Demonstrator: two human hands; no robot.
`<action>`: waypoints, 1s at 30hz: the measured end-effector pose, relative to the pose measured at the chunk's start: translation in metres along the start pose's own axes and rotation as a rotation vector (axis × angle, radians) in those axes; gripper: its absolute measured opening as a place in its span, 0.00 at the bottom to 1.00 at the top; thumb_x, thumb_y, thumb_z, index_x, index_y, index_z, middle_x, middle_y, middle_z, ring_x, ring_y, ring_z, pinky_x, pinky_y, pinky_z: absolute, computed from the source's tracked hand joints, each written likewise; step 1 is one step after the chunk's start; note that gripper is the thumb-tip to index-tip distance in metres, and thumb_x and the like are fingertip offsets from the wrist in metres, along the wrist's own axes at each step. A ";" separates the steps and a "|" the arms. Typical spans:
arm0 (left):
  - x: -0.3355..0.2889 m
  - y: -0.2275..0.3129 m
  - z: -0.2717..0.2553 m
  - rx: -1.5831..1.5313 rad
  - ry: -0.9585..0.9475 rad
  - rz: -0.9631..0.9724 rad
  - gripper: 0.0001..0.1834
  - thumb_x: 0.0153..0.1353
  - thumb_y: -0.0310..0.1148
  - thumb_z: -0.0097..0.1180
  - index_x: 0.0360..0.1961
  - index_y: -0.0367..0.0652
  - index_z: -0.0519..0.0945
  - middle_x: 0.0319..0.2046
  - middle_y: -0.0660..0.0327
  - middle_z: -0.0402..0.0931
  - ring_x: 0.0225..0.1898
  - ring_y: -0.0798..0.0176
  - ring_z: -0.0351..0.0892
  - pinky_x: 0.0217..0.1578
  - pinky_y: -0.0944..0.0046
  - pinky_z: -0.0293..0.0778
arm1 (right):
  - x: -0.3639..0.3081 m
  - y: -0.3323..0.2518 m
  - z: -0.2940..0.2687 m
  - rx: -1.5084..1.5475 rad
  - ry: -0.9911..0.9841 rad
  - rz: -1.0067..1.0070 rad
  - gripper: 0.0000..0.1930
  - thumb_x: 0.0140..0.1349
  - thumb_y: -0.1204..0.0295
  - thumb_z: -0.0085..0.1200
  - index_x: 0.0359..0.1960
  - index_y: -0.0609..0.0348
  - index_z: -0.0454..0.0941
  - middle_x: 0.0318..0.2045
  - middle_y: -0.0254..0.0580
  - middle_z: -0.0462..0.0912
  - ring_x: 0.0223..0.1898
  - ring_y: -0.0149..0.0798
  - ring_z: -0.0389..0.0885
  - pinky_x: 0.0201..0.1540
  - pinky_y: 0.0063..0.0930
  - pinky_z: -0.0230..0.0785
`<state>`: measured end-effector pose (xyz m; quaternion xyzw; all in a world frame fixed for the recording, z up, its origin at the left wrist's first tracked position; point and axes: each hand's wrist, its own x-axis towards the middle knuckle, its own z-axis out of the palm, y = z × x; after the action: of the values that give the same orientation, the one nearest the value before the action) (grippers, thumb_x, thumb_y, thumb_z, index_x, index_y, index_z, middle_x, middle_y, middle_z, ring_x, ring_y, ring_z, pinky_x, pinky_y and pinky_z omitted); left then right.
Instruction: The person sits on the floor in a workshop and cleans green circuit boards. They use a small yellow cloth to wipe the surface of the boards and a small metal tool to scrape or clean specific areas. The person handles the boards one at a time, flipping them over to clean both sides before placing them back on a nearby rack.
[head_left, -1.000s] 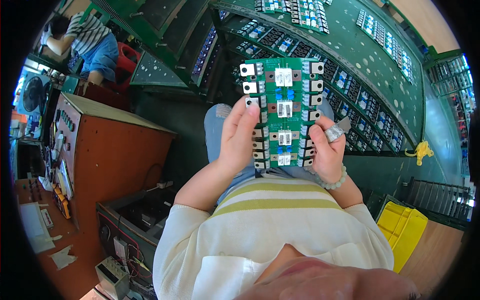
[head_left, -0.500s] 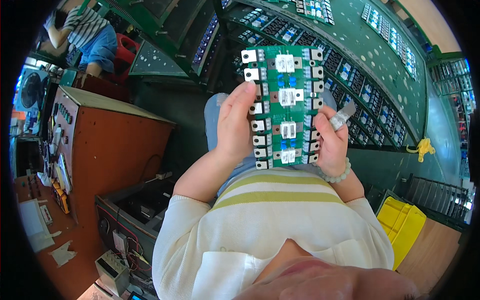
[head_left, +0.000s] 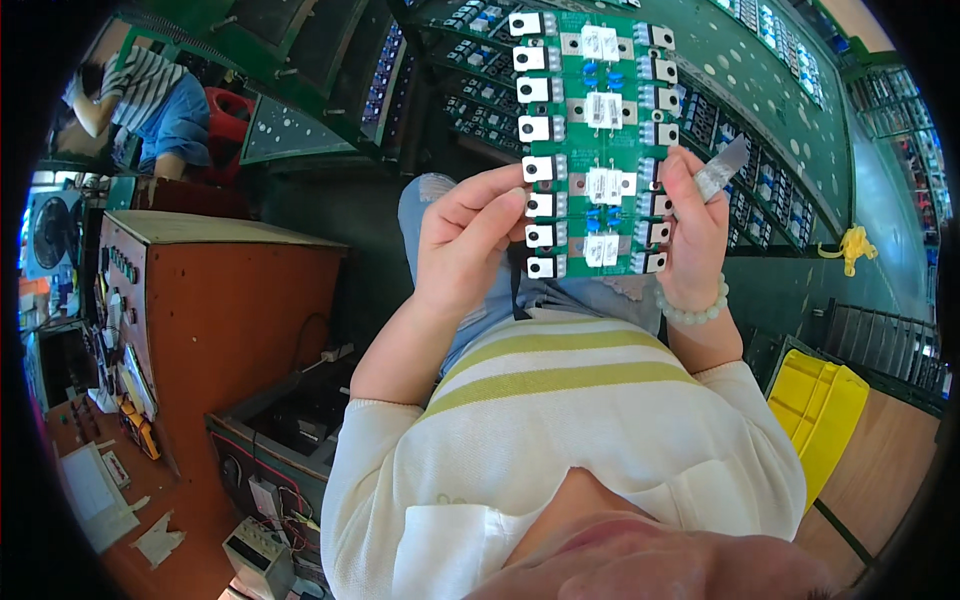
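Green circuit board held up in both hands for a look.

The left hand (head_left: 465, 245) pinches the green circuit board (head_left: 590, 140) at its left edge; the right hand (head_left: 690, 235) grips the right edge and also clasps a small metal blade (head_left: 722, 165). One board, four white centre parts, apparently all mounted; any unfinished work is hard to see.

head view | worn on head | faces steeply down | close to circuit board (head_left: 596, 150)

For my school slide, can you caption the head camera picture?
Both hands, left hand and right hand, hold up a green circuit board.
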<state>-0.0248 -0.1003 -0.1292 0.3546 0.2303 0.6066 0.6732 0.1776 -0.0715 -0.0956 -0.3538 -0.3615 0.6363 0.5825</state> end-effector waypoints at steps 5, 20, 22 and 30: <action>-0.001 0.001 0.006 -0.004 0.035 -0.009 0.15 0.67 0.25 0.44 0.51 0.28 0.74 0.43 0.50 0.80 0.41 0.60 0.82 0.44 0.62 0.78 | 0.000 0.000 -0.002 0.009 -0.014 -0.008 0.11 0.67 0.70 0.49 0.43 0.66 0.75 0.33 0.33 0.80 0.30 0.20 0.77 0.32 0.16 0.71; -0.002 0.001 0.010 0.039 -0.012 -0.106 0.15 0.65 0.23 0.48 0.50 0.26 0.75 0.39 0.51 0.81 0.36 0.64 0.82 0.39 0.67 0.79 | 0.001 -0.002 -0.011 0.053 0.037 0.002 0.11 0.68 0.69 0.48 0.44 0.65 0.75 0.34 0.35 0.81 0.30 0.22 0.78 0.32 0.18 0.73; -0.003 0.001 0.010 0.085 -0.078 -0.118 0.16 0.63 0.22 0.46 0.50 0.25 0.74 0.40 0.47 0.80 0.37 0.57 0.83 0.38 0.60 0.81 | 0.001 -0.004 -0.012 0.054 0.047 -0.022 0.11 0.68 0.69 0.48 0.44 0.65 0.75 0.34 0.35 0.81 0.30 0.22 0.78 0.32 0.17 0.72; -0.005 -0.006 0.010 0.084 -0.079 -0.122 0.15 0.62 0.19 0.44 0.49 0.25 0.75 0.41 0.42 0.79 0.38 0.50 0.83 0.35 0.51 0.84 | -0.001 -0.001 -0.020 0.033 0.061 -0.106 0.10 0.67 0.70 0.50 0.43 0.66 0.75 0.32 0.31 0.79 0.30 0.19 0.74 0.33 0.15 0.68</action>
<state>-0.0145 -0.1069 -0.1275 0.3916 0.2501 0.5396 0.7021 0.1958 -0.0713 -0.1043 -0.3437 -0.3515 0.5992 0.6319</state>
